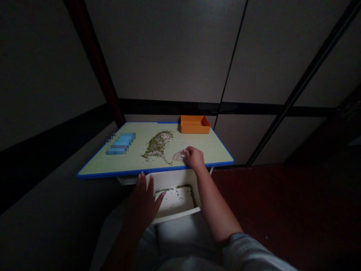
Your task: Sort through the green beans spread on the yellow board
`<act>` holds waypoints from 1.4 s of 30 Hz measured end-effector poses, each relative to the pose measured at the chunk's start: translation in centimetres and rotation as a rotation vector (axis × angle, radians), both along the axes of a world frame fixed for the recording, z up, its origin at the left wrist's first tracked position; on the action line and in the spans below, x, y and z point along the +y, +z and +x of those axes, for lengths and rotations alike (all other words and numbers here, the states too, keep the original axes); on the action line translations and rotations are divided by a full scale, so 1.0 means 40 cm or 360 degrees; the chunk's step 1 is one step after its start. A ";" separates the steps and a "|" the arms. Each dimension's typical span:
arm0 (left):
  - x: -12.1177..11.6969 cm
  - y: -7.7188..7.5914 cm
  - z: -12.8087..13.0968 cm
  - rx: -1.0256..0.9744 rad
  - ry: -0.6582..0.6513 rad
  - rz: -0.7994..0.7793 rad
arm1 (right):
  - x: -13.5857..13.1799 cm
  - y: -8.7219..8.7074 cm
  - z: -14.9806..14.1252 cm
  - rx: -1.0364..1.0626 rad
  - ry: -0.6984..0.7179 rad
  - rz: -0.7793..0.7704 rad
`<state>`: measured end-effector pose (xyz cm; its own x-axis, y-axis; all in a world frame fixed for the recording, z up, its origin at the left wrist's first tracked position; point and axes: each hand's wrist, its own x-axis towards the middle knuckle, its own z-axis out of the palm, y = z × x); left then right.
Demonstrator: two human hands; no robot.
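Observation:
My left hand (145, 199) rests on the left side of a white drawer-like bin (177, 218), its fingers spread. Small green grains that look like mung beans (180, 194) lie along the bin's inner edges and across its floor. Above the tabletop's front edge, my right hand (195, 158) is closed in a pinch. Its fingertips are at a pale, roundish patch (178, 156) on the table; whatever they grip is too small to make out. Left of that hand, a loose heap of the same green grains (158, 145) spreads over the pale table (129, 165).
An orange open box (194, 129) stands at the table's back right. On the left lies a blurred-out blue rectangular object (122, 143). The table has a blue rim, and grey panelled doors (175, 56) rise close behind it. Dark red floor (267, 203) shows at right.

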<state>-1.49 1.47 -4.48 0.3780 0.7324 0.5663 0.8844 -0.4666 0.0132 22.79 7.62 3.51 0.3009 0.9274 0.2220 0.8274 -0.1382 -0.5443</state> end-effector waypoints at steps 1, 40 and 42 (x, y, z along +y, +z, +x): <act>0.000 0.000 0.000 -0.0010 -0.0003 0.0003 | 0.001 -0.001 -0.001 0.0003 0.0009 0.0011; 0.004 -0.002 0.000 0.0015 -0.0005 0.0015 | -0.009 0.011 -0.009 0.0069 0.0119 0.0024; 0.004 -0.002 -0.001 0.0009 -0.0016 0.0028 | -0.009 0.010 -0.008 0.0064 0.0120 0.0014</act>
<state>-1.53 1.62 -4.55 0.3885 0.7185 0.5769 0.8796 -0.4757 0.0001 22.46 7.28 3.92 0.2393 0.9458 0.2194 0.8126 -0.0714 -0.5784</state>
